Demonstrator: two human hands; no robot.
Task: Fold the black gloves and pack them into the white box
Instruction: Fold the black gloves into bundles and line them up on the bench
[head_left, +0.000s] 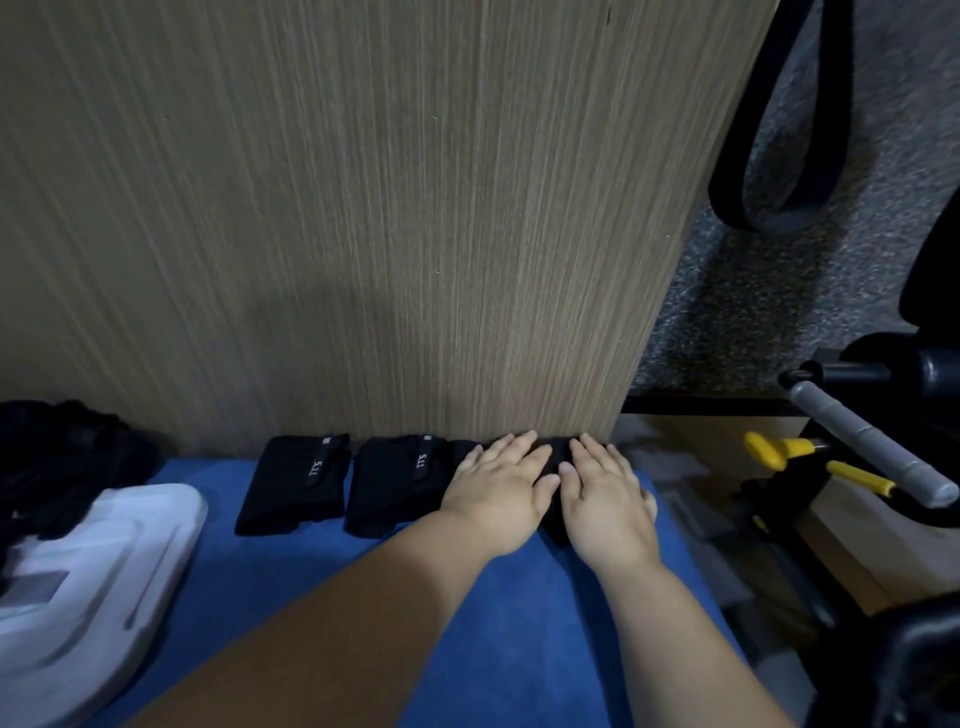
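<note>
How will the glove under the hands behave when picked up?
Probably floppy: the glove is soft fabric, pressed flat by the left hand and right hand. It may spring open once released. Likely light, like the folded glove beside it.

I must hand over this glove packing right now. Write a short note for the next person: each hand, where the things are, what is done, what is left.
Left hand and right hand: both flat, fingers straight, pressing a third black glove onto the blue mat.
First folded glove and second folded glove lie side by side, left of the hands.
The pile of unfolded black gloves is far left, behind the white box.
Done: two gloves folded.
Left: finish the third, fold the pile, pack everything; no folded glove shows in the box.
</note>
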